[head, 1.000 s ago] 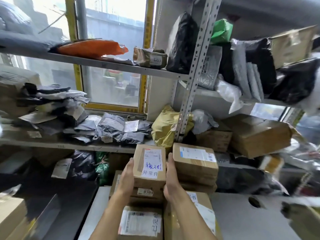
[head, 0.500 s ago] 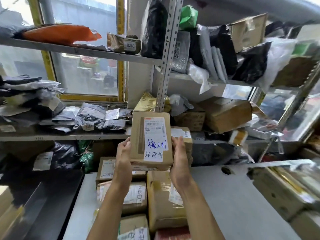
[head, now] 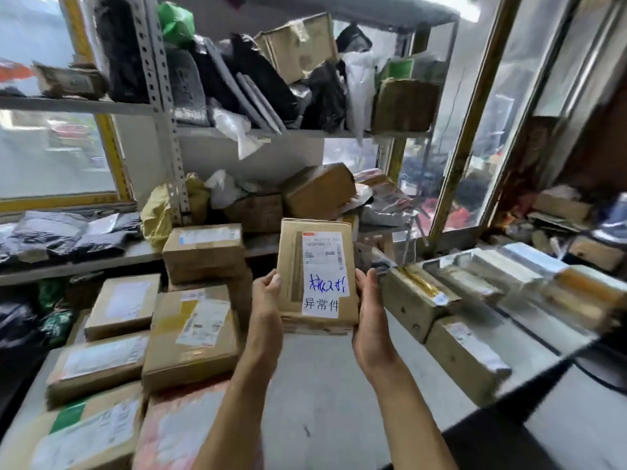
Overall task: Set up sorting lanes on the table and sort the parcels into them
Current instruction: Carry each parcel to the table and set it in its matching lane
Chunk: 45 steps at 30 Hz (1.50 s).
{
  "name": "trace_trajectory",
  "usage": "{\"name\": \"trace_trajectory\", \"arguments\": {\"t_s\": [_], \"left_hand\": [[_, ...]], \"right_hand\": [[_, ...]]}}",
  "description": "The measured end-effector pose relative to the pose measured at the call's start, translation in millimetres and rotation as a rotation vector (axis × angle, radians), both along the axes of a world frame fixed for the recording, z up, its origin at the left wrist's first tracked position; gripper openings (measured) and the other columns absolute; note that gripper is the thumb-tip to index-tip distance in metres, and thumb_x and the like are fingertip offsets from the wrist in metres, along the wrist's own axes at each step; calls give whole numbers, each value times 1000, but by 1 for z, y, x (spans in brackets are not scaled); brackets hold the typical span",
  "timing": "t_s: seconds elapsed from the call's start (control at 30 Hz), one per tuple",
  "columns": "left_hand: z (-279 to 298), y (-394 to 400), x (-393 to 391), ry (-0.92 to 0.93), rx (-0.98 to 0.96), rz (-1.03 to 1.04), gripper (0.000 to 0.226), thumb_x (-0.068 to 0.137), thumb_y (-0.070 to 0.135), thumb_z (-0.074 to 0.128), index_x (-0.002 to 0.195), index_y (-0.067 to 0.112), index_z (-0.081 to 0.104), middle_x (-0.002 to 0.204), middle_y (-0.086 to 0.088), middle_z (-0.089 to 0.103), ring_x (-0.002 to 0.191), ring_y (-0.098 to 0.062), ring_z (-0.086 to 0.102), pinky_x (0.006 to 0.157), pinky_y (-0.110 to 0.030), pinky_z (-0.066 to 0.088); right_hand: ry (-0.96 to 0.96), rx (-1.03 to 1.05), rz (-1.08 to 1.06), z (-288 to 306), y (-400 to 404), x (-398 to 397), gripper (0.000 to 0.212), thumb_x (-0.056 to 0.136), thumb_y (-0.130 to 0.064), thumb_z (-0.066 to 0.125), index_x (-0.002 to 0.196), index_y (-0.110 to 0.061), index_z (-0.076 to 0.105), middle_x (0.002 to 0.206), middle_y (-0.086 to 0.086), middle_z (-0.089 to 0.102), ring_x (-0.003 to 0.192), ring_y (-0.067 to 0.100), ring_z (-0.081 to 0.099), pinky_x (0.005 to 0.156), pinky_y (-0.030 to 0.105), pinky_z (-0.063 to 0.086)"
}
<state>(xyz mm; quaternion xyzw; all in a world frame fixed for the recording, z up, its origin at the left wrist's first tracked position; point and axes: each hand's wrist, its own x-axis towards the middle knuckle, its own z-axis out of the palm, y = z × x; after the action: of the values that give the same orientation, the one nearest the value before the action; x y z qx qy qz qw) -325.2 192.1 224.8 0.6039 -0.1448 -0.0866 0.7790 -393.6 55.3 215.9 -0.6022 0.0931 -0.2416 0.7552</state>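
With your left hand [head: 268,300] and right hand [head: 369,312] clamping the labelled cardboard parcel [head: 317,273] at centre frame, it looks stiff and light, so grip its long edges.

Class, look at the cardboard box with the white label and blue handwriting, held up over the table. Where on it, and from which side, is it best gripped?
Grip the labelled box by its two long side edges, near the lower end, coming from below and both sides. It is a flat, narrow carton held upright with the label facing the camera; the left hand and right hand grip it there, leaving the label readable.
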Motion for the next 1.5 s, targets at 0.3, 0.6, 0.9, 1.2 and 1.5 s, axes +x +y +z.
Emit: {"name": "trace_trajectory", "arguments": {"t_s": [0.3, 0.6, 0.9, 1.2, 1.5], "left_hand": [[-16, -220, -166, 61, 75, -418, 59, 91, 62, 48, 131, 19, 51, 117, -14, 70, 103, -32, 71, 91, -58, 55], [-37, -378, -276, 146, 100, -709, 31, 102, 43, 47, 123, 20, 51, 114, -14, 68, 94, -26, 71, 79, -43, 56], [-61, -553, -315, 128, 109, -898, 34, 101, 46, 48, 126, 24, 49, 108, -9, 71, 88, -20, 74, 78, -46, 59], [-50, -734, -303, 96, 94, -997, 41, 104, 39, 45, 135, 13, 44, 108, -5, 67, 73, 0, 71, 54, -15, 52], [-61, -874, -305, 133, 155, -1002, 41, 99, 48, 50, 132, 25, 44, 118, 1, 64, 101, -14, 66, 76, -34, 53]], "right_hand": [[22, 74, -388, -15, -180, -213, 80, 86, -83, 43, 146, -31, 53, 138, 6, 66, 128, 28, 62, 109, 58, 47], [84, 112, -727, -40, -293, -344, 80, 86, -86, 43, 147, -35, 53, 144, -2, 61, 137, 20, 54, 120, 53, 33], [148, 122, -850, -60, -452, -388, 80, 83, -87, 40, 145, -37, 53, 137, -3, 67, 125, 20, 64, 111, 53, 45], [131, 95, -918, -36, -615, -377, 102, 67, -96, 51, 147, -33, 52, 138, -5, 66, 129, 16, 61, 116, 46, 40], [131, 178, -942, -46, -755, -382, 60, 101, -64, 30, 142, -30, 56, 129, 1, 71, 117, 18, 70, 97, 38, 53]]}}
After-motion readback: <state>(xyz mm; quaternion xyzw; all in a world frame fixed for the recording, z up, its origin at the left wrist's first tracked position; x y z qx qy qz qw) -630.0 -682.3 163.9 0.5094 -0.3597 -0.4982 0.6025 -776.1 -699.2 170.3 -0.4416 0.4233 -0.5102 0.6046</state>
